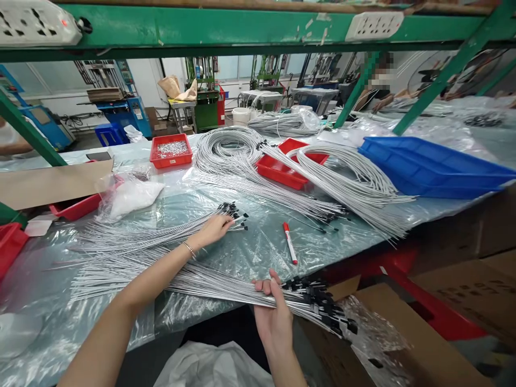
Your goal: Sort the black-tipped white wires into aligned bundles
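A large bundle of thin white cables (226,287) with black connectors lies toward the table's front edge. My right hand (274,306) cups it from below near the connectors, fingers curled round it. Behind it a second, smaller bundle of white cables (161,234) rests on the table. My left hand (216,228) is closed at the connector end of that smaller bundle, with a few cable ends sticking out past the fingers. A red and white marker (289,243) lies to the right of my left hand.
Coiled white cables (228,148), a red tray of small metal parts (171,150), another red tray (282,171) and a blue tray (427,166) stand farther back. A plastic bag (135,199) lies left. Cardboard boxes (403,328) stand at lower right. A green beam (217,27) crosses above.
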`<state>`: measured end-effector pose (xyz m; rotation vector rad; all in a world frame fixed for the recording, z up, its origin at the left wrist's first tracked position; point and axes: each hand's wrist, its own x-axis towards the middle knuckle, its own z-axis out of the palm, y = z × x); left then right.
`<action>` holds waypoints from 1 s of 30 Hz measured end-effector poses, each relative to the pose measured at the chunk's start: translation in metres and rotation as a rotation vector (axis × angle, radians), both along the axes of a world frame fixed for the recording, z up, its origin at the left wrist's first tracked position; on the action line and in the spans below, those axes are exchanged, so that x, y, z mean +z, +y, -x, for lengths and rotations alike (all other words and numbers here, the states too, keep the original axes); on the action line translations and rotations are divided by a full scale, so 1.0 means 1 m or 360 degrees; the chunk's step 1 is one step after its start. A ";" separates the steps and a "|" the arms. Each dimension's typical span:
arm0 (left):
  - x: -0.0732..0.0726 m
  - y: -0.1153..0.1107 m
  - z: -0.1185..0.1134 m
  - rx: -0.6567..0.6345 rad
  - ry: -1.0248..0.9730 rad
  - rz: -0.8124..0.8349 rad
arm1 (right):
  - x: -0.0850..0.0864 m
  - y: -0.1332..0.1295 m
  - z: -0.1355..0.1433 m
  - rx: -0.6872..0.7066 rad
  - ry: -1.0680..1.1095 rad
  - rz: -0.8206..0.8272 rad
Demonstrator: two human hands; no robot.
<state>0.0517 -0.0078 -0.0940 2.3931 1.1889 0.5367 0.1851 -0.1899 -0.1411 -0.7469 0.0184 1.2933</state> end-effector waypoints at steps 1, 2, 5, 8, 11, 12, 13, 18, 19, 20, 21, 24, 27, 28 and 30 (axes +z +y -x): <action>0.002 -0.003 -0.002 -0.0015 -0.0017 0.0040 | 0.000 0.000 0.000 0.0000 -0.0006 0.0002; 0.006 -0.008 -0.005 -0.0028 -0.0045 0.0089 | 0.000 0.000 0.000 -0.0001 -0.0015 0.0007; 0.017 -0.039 -0.016 -0.0139 -0.0113 0.0172 | -0.001 0.001 0.001 -0.0005 -0.0073 0.0022; 0.024 -0.082 -0.027 -0.0477 0.0124 -0.0004 | -0.002 0.002 0.000 -0.0019 -0.0145 0.0021; 0.033 -0.111 -0.031 -0.0792 0.0406 -0.0178 | -0.002 0.001 0.000 -0.0040 -0.0170 0.0077; 0.037 -0.114 -0.030 -0.0872 0.0417 -0.0175 | -0.002 0.000 0.000 -0.0038 -0.0173 0.0096; 0.040 -0.113 -0.028 -0.0938 0.0395 -0.0141 | -0.002 -0.002 0.000 -0.0028 -0.0174 0.0107; 0.031 -0.059 -0.013 -0.0540 0.0394 -0.0121 | 0.001 -0.008 -0.001 0.0016 -0.0113 0.0095; 0.023 -0.043 -0.010 -0.0317 0.0442 -0.0188 | 0.001 -0.009 -0.001 0.0014 -0.0081 0.0108; 0.013 -0.029 -0.006 -0.0123 0.0497 -0.0231 | 0.002 -0.009 -0.001 0.0015 -0.0050 0.0121; 0.003 -0.015 -0.003 0.0013 0.0538 -0.0244 | 0.002 -0.009 -0.001 0.0017 -0.0024 0.0131; -0.021 0.010 0.005 0.0076 0.0558 -0.0204 | 0.002 -0.009 -0.001 0.0020 0.0028 0.0144; -0.028 0.017 0.009 0.0011 0.0464 -0.0159 | 0.000 -0.008 0.000 -0.0013 0.0048 0.0180; -0.026 0.017 0.010 -0.0002 0.0421 -0.0140 | -0.001 -0.007 0.000 -0.0019 0.0045 0.0187; -0.020 0.017 0.012 -0.0040 0.0333 -0.0075 | -0.002 -0.007 0.000 -0.0007 0.0032 0.0172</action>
